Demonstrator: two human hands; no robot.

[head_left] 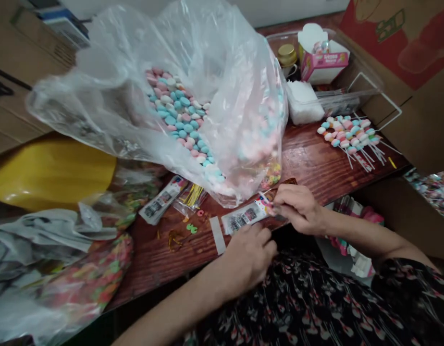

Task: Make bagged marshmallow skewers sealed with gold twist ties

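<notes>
My left hand (249, 254) is closed at the near edge of the dark wooden table (308, 158), its fingers pinching the lower edge of a small printed packet (243, 217). My right hand (297, 206) is closed too, gripping the packet's right end together with a thin stick. Just behind both hands rests a large clear plastic bag (178, 86) full of pink, blue and white marshmallow sweets (182, 120). A white strip (217, 234) and a few small coloured sweets lie on the table left of my left hand.
Finished marshmallow skewers (350, 134) lie at the right, near a clear tray (355, 91) with a pink box, a gold-lidded jar and white pads. More packets (163, 199) lie at centre left. A yellow object, grey cloth and bagged sweets (85, 283) crowd the left. Cardboard boxes stand around.
</notes>
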